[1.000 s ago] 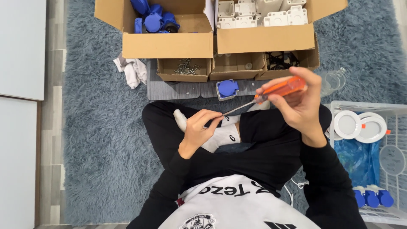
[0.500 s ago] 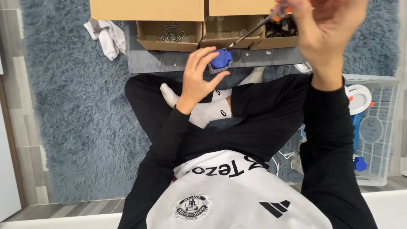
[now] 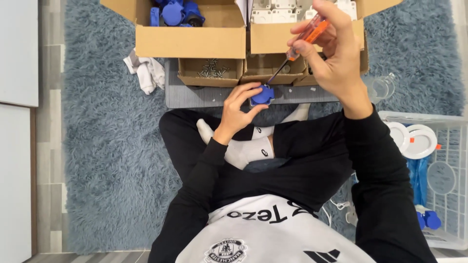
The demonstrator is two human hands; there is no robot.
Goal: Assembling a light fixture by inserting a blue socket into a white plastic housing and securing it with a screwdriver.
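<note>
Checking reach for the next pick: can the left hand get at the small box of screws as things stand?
Probably yes, once free. The left hand holds the blue part just below the open-topped screw box; nothing lies between them.

The left hand [image 3: 239, 109] has carried the blue part [image 3: 263, 95] from the lap up to frame centre; the screwdriver [image 3: 297, 44] tip now meets it.

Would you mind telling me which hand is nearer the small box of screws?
Left. The left hand is just below-right of the box of screws; the right hand is farther right, holding a screwdriver.
</note>
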